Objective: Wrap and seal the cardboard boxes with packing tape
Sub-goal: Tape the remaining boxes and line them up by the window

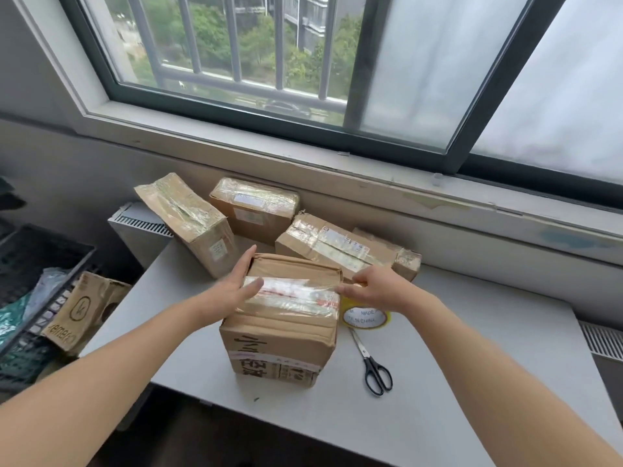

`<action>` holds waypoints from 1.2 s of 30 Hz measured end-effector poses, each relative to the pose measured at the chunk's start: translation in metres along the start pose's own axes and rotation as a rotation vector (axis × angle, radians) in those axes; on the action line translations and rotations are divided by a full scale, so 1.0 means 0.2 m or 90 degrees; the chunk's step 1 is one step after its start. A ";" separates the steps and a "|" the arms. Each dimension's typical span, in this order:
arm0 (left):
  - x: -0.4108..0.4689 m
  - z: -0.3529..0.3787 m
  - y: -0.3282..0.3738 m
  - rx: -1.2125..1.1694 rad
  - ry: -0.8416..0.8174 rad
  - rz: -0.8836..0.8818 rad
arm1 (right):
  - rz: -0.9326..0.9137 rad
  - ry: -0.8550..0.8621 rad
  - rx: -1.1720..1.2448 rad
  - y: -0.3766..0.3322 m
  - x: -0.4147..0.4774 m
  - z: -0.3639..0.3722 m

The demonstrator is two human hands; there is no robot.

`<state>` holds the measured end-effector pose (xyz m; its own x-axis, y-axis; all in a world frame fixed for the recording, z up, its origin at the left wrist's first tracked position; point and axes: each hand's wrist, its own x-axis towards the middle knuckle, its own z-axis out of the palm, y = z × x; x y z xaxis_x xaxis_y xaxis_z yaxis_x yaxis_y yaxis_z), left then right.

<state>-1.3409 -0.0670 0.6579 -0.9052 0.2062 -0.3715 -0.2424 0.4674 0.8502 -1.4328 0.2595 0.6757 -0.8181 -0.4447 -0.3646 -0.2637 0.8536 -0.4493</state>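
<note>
Grey table [472, 365] under a barred window [236, 45] filled the lower half of the frame, and the cardboard box [279, 335] I was working on stood at its centre, a strip of clear tape [296, 288] lying across its top. My left hand [232, 284] rested flat on the box's upper left edge, fingers straight, gripping nothing. My right hand [374, 288] sat at the upper right edge where the strip ended; its fingertips were blurred, so I could not tell whether they pinched the tape or only pressed it. Just below that hand lay the yellow tape roll [365, 319], close beside the box, with black-handled scissors [374, 369] lower in the frame. Four taped boxes [256, 207] stood behind, toward the window.
</note>
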 end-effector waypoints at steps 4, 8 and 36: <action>0.01 0.10 0.02 -0.234 0.140 -0.005 | -0.027 0.006 0.065 0.02 0.01 0.06; 0.02 0.10 0.03 -0.246 0.139 -0.021 | -0.016 0.020 0.134 0.03 0.01 0.10; 0.08 0.43 0.34 0.630 -0.007 0.205 | -0.010 -0.022 0.288 -0.04 -0.08 0.26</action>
<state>-1.3408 0.0422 0.6769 -0.8720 0.4514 -0.1894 0.4087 0.8843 0.2259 -1.3917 0.2459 0.6416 -0.7960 -0.4720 -0.3789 -0.0198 0.6460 -0.7631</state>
